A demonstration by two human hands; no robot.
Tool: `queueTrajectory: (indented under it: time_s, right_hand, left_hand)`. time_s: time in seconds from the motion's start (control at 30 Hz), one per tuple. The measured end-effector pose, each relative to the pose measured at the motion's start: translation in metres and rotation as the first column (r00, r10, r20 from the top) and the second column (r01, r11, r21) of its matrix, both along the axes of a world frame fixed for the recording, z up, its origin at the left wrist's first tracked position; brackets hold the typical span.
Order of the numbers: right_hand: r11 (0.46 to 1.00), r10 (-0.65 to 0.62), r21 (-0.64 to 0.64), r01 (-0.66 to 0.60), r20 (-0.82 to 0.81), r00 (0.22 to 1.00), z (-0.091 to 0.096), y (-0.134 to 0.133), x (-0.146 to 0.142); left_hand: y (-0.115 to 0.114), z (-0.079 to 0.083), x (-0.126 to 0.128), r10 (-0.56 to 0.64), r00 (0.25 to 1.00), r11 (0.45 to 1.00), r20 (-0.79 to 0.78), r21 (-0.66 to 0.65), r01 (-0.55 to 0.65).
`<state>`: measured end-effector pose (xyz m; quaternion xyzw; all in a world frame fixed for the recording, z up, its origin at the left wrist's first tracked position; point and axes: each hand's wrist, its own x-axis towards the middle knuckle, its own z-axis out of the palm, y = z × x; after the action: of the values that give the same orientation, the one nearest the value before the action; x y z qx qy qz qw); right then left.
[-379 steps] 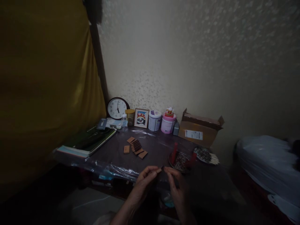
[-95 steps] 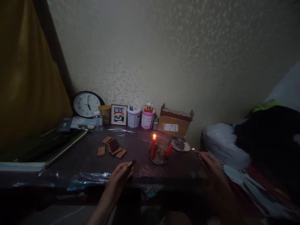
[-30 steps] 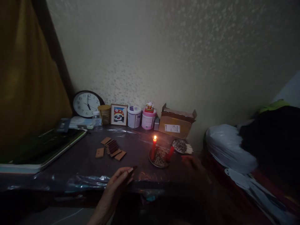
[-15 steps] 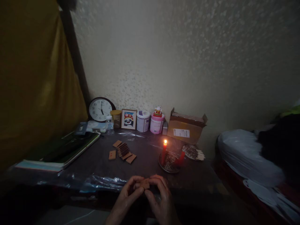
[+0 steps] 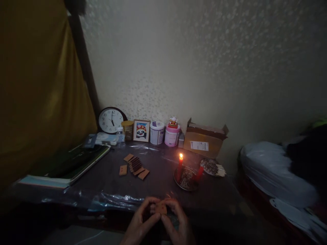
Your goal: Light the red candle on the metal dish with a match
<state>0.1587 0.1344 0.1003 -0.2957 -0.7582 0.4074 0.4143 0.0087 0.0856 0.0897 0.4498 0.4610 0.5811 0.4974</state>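
Observation:
In front of the table's near edge, a small brown matchbox (image 5: 161,208) with red marks is pinched between my two hands. My left hand (image 5: 143,219) grips its left side, thumb toward me and fingers behind. On the other side, my right hand (image 5: 178,217) holds it the same way, its thumb at the lower edge. Farther back on the table lies a leaning row of similar dark-sided matchboxes (image 5: 135,164). One matchbox (image 5: 123,170) rests flat just left of that row, its red marks facing up.
A lit red candle (image 5: 180,168) stands on a metal plate (image 5: 189,187), where another red candle (image 5: 199,173) leans. White sticks (image 5: 221,170) lie on a second dish behind. Along the wall are a clock (image 5: 111,120), picture frame (image 5: 141,131), tubs (image 5: 157,132) and carton (image 5: 203,141).
The matchbox has turned in my fingers, so its broad face with red marks now shows. Both hands appear slightly lower and to the right, along with a small shift of the whole view.

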Motion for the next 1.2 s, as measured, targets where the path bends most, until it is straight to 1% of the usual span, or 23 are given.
queueTrajectory:
  time_s: [0.13, 0.2, 0.3, 0.4, 0.5, 0.63, 0.7, 0.8, 0.93, 1.0, 1.13, 1.2]
  right_hand:
    - [0.999, 0.014, 0.031, -0.012, -0.04, 0.999, -0.004, -0.001, -0.002]
    - [0.999, -0.003, 0.04, 0.006, -0.071, 0.997, -0.009, 0.0, -0.003]
    - [1.0, -0.004, -0.002, 0.004, -0.119, 0.993, -0.016, 0.001, -0.005]
    - [0.999, 0.025, -0.031, -0.029, -0.119, 0.993, -0.018, 0.001, -0.006]
    - [1.0, 0.002, -0.016, -0.004, -0.097, 0.995, -0.015, 0.001, -0.006]
    - [1.0, 0.001, 0.01, 0.0, -0.057, 0.998, -0.011, -0.001, -0.004]
    - [1.0, 0.012, -0.003, -0.012, -0.069, 0.998, -0.011, -0.001, -0.004]
    - [0.999, 0.017, -0.031, -0.021, -0.126, 0.992, -0.015, -0.001, -0.006]
    - [0.999, 0.029, -0.023, -0.032, -0.134, 0.991, -0.023, 0.001, -0.006]
    - [0.999, 0.021, -0.031, -0.025, -0.134, 0.991, -0.026, 0.002, -0.005]
    - [0.999, 0.016, -0.047, -0.023, -0.145, 0.989, -0.03, 0.003, -0.004]
    - [0.998, 0.026, -0.055, -0.035, -0.149, 0.988, -0.031, 0.003, -0.005]
  left_hand:
    - [0.0, -0.004, 0.0, -0.011, 0.999, 1.0, -0.034, 0.015, 0.012]
    - [0.001, -0.006, 0.0, 0.016, 0.998, 1.0, -0.06, 0.026, -0.014]
    - [0.002, -0.007, 0.001, 0.038, 0.996, 0.998, -0.086, 0.055, -0.033]
    - [0.003, -0.007, 0.001, 0.034, 0.995, 0.996, -0.094, 0.091, -0.025]
    - [0.002, -0.007, 0.001, 0.036, 0.994, 0.994, -0.102, 0.102, -0.026]
    - [0.002, -0.009, -0.001, 0.021, 0.994, 0.994, -0.11, 0.113, -0.008]
    - [0.002, -0.009, -0.004, 0.002, 0.992, 0.993, -0.126, 0.119, 0.014]
    - [0.001, -0.007, -0.008, -0.032, 0.983, 0.994, -0.179, 0.101, 0.051]
    - [0.0, -0.003, -0.009, -0.051, 0.979, 0.993, -0.197, 0.098, 0.071]
    - [0.0, -0.002, -0.006, -0.04, 0.983, 0.993, -0.18, 0.104, 0.059]
    - [-0.002, 0.0, 0.0, 0.04, 0.992, 0.993, -0.119, 0.112, -0.027]
    - [-0.002, 0.0, 0.002, 0.055, 0.993, 0.992, -0.1, 0.115, -0.044]
